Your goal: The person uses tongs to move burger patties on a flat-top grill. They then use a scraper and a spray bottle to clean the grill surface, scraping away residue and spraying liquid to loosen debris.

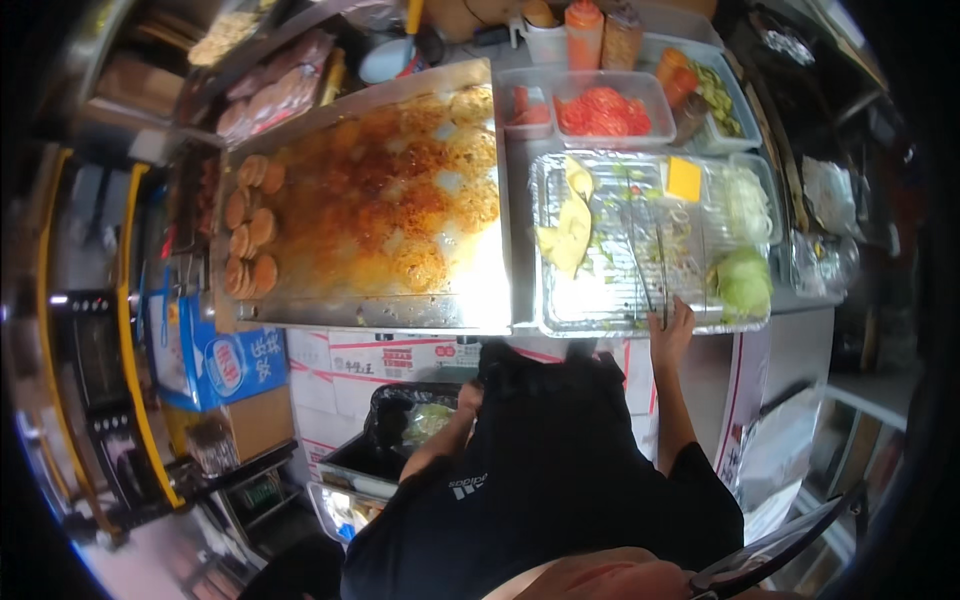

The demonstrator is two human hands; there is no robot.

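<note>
My right hand [673,328] holds a pair of thin metal tongs [661,274] at the near edge of a shiny foil-lined tray [550,319]. The tongs' arms stand apart over the tray with nothing seen between them. On the tray lie a square orange cheese slice [684,178], a crumpled pale-yellow sheet [574,236] and scattered green shreds. Green lettuce [742,281] sits at the tray's right, with a clear tub of sliced white onion [744,202] above it. My left hand [471,396] hangs low beside my dark shirt; its fingers are mostly hidden.
A browned flat griddle [360,195] fills the left, with several small round patties [240,240] along its far-left side. Sliced tomatoes [606,112] sit in a clear tub behind the tray, near a red-orange squeeze bottle [583,37]. Below the griddle stands a black-lined bin [382,420].
</note>
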